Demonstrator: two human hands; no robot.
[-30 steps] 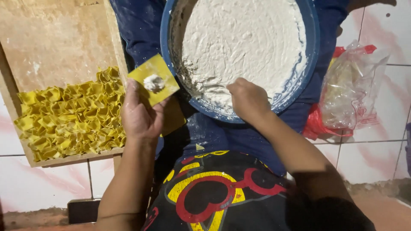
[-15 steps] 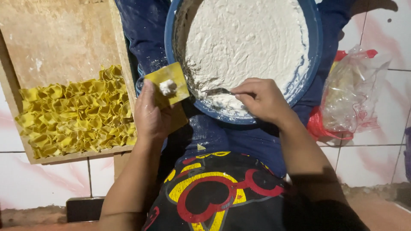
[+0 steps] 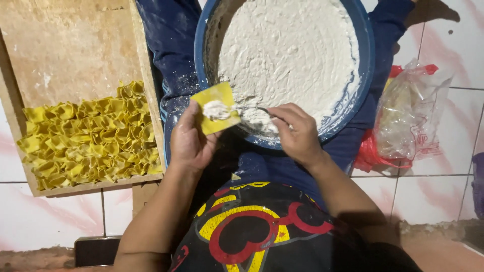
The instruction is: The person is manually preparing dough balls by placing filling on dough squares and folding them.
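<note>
Now the left hand (image 3: 189,143) cradles a square yellow dough wrapper (image 3: 218,107) flat, keeping its white filling dab centred; the right hand (image 3: 297,133) pinches a thin metal utensil (image 3: 259,109) over the blue round bowl (image 3: 363,85) just ahead.

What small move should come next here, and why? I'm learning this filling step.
Probably draw the right hand and its small tool back from the yellow wrapper, then fold it. A dab of white filling already sits on the wrapper in the left hand, and folded yellow pieces fill the wooden tray beside the blue bowl.
</note>
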